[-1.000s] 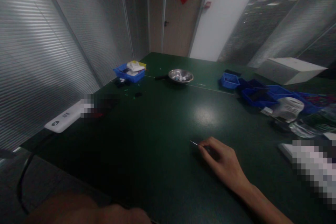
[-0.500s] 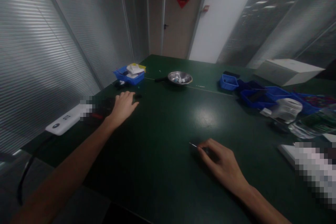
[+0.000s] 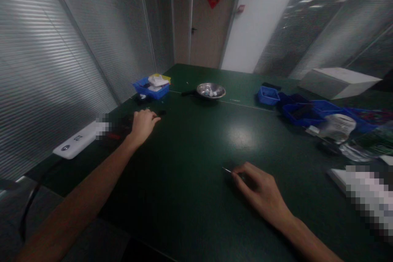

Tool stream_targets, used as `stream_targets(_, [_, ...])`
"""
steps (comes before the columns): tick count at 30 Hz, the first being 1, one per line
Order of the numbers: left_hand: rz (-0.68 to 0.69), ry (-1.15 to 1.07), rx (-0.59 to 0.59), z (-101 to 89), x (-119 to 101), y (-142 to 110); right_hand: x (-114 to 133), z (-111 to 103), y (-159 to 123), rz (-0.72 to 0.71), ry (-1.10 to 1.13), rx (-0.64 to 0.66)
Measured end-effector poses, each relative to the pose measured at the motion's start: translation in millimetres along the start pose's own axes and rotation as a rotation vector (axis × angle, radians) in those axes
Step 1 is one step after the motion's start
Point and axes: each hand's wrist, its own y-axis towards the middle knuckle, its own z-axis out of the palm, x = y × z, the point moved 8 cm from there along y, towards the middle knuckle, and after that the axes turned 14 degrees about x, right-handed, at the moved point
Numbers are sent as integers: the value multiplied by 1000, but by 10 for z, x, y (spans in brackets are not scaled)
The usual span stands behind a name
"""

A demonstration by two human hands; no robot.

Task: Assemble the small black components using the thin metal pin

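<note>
My right hand (image 3: 259,190) rests on the dark green table (image 3: 190,151), fingers pinched round a thin metal tool (image 3: 227,170) whose tip sticks out to the left. My left hand (image 3: 143,124) is stretched far out to the left part of the table, fingers curled down over a small dark thing (image 3: 161,112) that I cannot make out. A few tiny green bits lie near that hand.
A blue tray with white and yellow items (image 3: 151,84) and a steel bowl (image 3: 211,90) stand at the far side. Several blue bins (image 3: 294,108) and plastic bags (image 3: 337,127) crowd the right. A white box (image 3: 337,82) sits far right; a white power strip (image 3: 75,145) lies at the left edge.
My left arm came up from below and reached out to the far left of the table; its fingers have since curled in slightly. My right hand has stayed put with the tool.
</note>
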Motion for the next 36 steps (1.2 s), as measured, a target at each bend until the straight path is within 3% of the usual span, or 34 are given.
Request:
stream_targets(4, [-19,41,5,-10,-42,13,3,1,4,-5,2,-4])
stream_targets(7, [-37,5,-59,-86,1,26,2,4,-3,-2,1,-1])
stream_targets(12, [-14,-418,-278,-224,130,86,-1,0,-13,10,8,2])
stream_targets(17, [59,-689,-315,-138,116,186,-5,-5,-10,3,7,-7])
stream_targets(24, [54,-641,-292,-21,149,213,-31,16,-3,6,9,8])
stream_targets(36, [64,-473,-251,-8,119,222,-73,39,-2,20,6,21])
